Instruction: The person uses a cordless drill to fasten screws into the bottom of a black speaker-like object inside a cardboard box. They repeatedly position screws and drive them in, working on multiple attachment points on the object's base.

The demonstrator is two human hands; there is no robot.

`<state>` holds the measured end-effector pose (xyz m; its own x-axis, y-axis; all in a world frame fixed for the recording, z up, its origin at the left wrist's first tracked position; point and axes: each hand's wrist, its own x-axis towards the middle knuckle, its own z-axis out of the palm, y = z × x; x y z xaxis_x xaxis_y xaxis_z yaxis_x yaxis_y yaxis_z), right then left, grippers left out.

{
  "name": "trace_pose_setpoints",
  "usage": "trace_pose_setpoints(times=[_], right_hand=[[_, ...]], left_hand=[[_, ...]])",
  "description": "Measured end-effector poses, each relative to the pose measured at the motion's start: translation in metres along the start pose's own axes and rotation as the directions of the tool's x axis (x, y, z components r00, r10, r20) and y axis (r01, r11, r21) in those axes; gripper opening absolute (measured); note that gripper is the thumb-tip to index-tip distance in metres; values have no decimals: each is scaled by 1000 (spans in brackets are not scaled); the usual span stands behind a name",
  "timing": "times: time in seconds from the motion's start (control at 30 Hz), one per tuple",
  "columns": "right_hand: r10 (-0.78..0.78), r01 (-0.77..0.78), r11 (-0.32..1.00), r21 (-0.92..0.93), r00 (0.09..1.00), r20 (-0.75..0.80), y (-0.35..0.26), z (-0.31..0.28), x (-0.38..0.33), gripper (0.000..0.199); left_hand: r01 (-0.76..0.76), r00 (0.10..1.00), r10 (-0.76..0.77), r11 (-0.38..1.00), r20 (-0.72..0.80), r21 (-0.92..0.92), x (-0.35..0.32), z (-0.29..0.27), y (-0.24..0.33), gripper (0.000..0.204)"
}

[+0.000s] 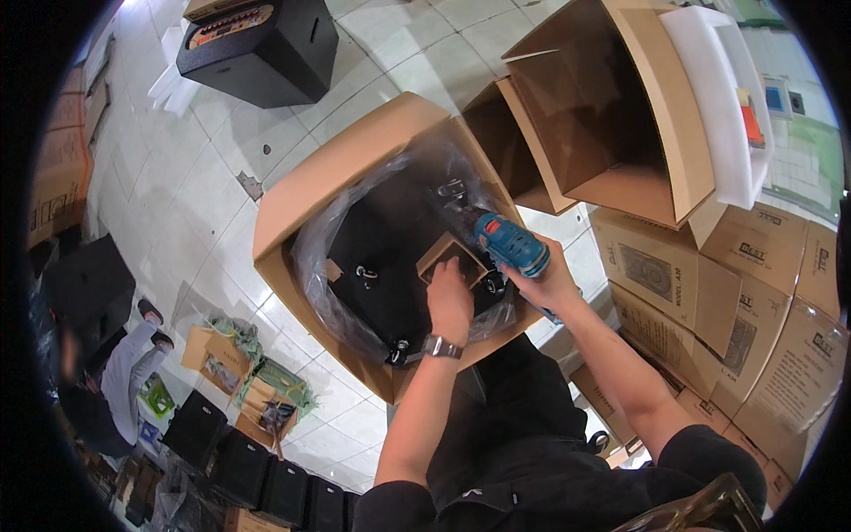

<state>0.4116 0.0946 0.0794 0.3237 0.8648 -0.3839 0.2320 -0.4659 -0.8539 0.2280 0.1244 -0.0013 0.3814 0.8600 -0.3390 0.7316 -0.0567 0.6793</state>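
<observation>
My right hand (548, 282) grips a blue cordless drill (509, 245) with its nose pointing down and left into an open cardboard box (330, 180). Inside the box, wrapped in clear plastic film (312, 257), lies a black cabinet (390, 257). My left hand (449, 299), with a wristwatch on the wrist, presses on a small brown cardboard piece (449, 254) that rests on the black cabinet right beside the drill's tip. Metal corner fittings show on the cabinet's edges.
A second open empty carton (612, 115) lies at the upper right with white foam (727, 97) beside it. Stacked printed cartons (753, 301) stand on the right. A black amplifier (257, 44) sits at the top left. Another person (124, 372) crouches at lower left near black cabinets (266, 483).
</observation>
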Motion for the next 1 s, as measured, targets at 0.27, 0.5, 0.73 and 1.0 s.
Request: trace_pose_setpoints(times=[0.27,0.5,0.73,1.0], right_hand=[[64,-64,998,0,998,-22,-15,-9,-17,37],[91,-90,995,53,996,-16,-26,-33,-64,39],[-31,27,999,28,990,140,-45,-55,-103,36],[-1,-9,999,51,983,184,-32,-44,-125,69]], left_hand=[[115,993,-110,978,-37,175,26,29,3,8],[154,988,-154,988,-9,-17,23,11,2,16],[437,862,-360,173,357,-883,9,-41,-2,22],[445,821,-277,-237,500,-863,8,-40,-14,32]])
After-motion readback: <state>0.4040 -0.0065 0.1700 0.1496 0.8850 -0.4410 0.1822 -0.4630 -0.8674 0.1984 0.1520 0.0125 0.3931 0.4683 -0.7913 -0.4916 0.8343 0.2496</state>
